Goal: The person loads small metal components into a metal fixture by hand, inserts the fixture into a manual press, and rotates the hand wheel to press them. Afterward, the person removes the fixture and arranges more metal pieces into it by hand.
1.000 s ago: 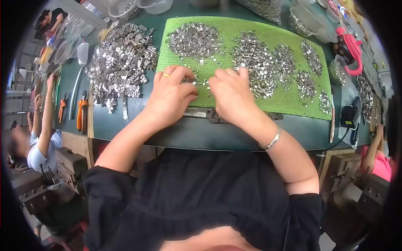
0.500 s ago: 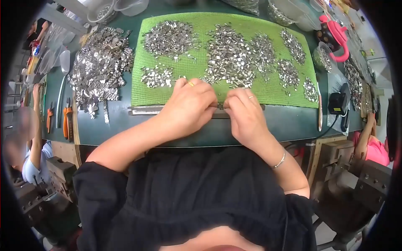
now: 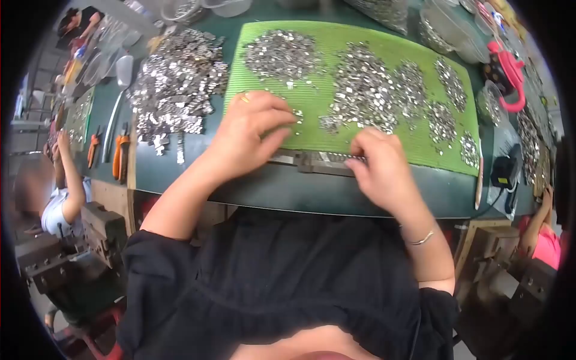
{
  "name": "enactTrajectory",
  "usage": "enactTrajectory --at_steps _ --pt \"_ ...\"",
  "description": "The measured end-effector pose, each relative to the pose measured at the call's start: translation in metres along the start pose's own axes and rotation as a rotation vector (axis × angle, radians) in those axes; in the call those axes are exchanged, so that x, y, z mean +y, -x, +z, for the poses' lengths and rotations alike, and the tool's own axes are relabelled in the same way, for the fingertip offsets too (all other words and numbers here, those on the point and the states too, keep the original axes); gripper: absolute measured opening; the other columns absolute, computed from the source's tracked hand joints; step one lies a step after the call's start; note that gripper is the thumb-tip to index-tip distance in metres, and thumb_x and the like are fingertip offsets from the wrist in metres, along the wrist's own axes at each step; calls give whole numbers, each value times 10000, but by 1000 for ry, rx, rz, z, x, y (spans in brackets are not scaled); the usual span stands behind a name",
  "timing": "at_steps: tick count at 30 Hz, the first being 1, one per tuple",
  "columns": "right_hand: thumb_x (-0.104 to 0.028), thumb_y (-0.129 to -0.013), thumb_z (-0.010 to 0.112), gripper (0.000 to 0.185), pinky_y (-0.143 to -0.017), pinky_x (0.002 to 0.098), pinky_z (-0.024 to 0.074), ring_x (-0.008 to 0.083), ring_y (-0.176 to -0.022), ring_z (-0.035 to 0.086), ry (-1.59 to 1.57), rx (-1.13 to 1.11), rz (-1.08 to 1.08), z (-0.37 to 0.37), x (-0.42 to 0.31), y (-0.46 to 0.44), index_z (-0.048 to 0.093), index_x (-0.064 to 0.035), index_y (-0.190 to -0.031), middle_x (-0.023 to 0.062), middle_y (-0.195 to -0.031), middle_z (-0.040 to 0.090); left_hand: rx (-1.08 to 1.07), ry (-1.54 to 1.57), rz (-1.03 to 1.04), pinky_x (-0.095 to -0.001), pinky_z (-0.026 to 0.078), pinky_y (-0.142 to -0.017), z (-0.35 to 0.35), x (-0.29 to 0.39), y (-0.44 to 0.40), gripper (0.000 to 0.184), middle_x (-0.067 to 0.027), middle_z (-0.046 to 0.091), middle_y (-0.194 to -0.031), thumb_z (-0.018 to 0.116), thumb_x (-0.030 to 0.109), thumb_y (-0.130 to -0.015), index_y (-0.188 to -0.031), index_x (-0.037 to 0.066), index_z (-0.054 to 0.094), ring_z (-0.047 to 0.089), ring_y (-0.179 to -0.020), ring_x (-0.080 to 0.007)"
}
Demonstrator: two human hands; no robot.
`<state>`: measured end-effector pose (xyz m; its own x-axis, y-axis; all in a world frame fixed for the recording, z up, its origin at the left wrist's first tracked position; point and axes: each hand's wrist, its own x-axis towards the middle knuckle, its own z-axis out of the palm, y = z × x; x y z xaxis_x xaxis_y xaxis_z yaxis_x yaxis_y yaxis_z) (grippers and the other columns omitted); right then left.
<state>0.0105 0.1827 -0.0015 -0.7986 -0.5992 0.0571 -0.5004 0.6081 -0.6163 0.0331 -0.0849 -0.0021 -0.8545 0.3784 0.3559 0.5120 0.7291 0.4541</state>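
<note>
My left hand (image 3: 255, 132) hovers over the left part of the green ribbed mat (image 3: 306, 138), thumb apart from its bent fingers. The fingertips are beside a small group of shiny metal pieces (image 3: 298, 114), mostly hidden by the hand. At the mat's front edge lies a long metal bar (image 3: 327, 166) with a narrow strip of small metal links (image 3: 336, 156) along its top. My right hand (image 3: 384, 165) is at the bar's right end, thumb and forefinger closed around the end of that strip.
Several heaps of small metal pieces (image 3: 366, 84) cover the mat. Left of it lie a large pile of linked metal strips (image 3: 174, 84), orange-handled pliers (image 3: 120, 156) and a long-handled scoop (image 3: 124, 72). A pink-handled pot (image 3: 510, 75) and black adapter (image 3: 503, 171) are right. People sit at both sides.
My hands have moved apart from the middle of the bar: the left up and left over the mat, the right rightward along the bar. The view has shifted, and more of the bar shows.
</note>
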Motion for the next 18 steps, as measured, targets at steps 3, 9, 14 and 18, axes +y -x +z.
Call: enactTrajectory --at_steps 3,9,14,18 --pt "-56 -780 721 117 -798 408 394 293 -916 602 -11 -73 -41 -5 1 -17 631 -49 -855 91 -886 621 -26 -85 -72 -400 406 -937 -14 -14 9 152 -38 647 -1069 743 31 -779 -919 84 721 596 -1059 -257" --pt "-38 -786 682 81 -839 396 379 263 -884 586 62 154 -339 32 -7 -49 713 -85 -845 62 -837 591 -61 -144 -42 -409 380 -950 -11 -8 5 143 -30 634 -1068 765 55 -754 -887 90 726 578 -1085 -243" --pt "-43 -776 677 71 -821 390 374 248 -872 578 203 81 -346 46 -10 -62 704 -81 -828 51 -828 593 -58 -220 36 -404 384 -922 -6 -16 -6 80 -21 614 -1061 734 89 -750 -827 109 738 551 -1088 -233" --pt "-21 -757 670 53 -803 394 368 243 -844 568 249 126 -388 50 -14 -64 666 -72 -773 53 -814 581 -141 -248 87 -425 388 -957 -3 -18 -13 131 -53 583 -1101 739 60 -754 -874 75 689 538 -1147 -273"
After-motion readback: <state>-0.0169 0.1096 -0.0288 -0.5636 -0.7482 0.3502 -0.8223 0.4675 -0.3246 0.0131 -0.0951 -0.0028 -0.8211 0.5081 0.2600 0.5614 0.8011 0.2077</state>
